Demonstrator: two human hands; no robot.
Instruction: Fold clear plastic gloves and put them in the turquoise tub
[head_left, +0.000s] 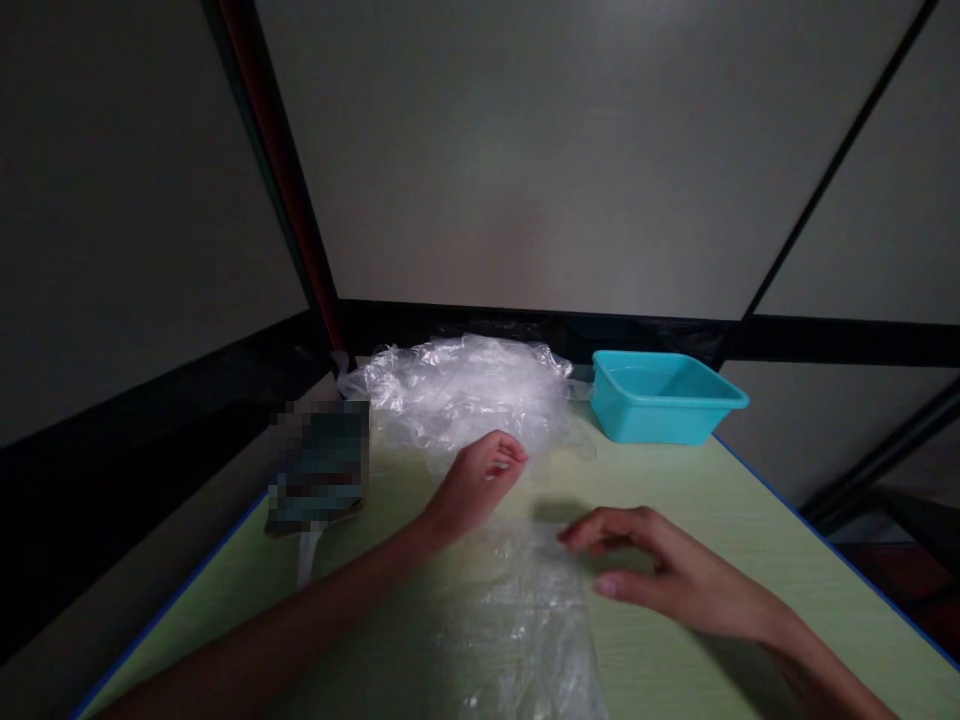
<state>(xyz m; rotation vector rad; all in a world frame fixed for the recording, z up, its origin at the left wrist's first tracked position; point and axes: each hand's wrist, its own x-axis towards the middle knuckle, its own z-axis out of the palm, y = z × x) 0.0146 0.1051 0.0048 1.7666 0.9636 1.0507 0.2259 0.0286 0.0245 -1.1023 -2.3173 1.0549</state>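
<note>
My left hand (484, 478) is above the middle of the table, in front of the heap of clear plastic bags (472, 385). Its fingers are loosely curled with small gaps between them, and I see nothing held in it. To the right hovers my right hand (667, 568), thumb and fingers spread apart, holding nothing. Between and below the hands a flat, clear plastic bag (525, 620) lies on the table, wrinkled and running to the bottom edge of the view. The right fingertips are near its upper right corner; whether they touch it I cannot tell.
A turquoise plastic basin (660, 425) stands at the table's back right. On the left lies a dark, pixelated flat object (322, 470), with a pale strip (307, 555) below it. The green table (675, 680) has blue edging, and grey panels rise behind it.
</note>
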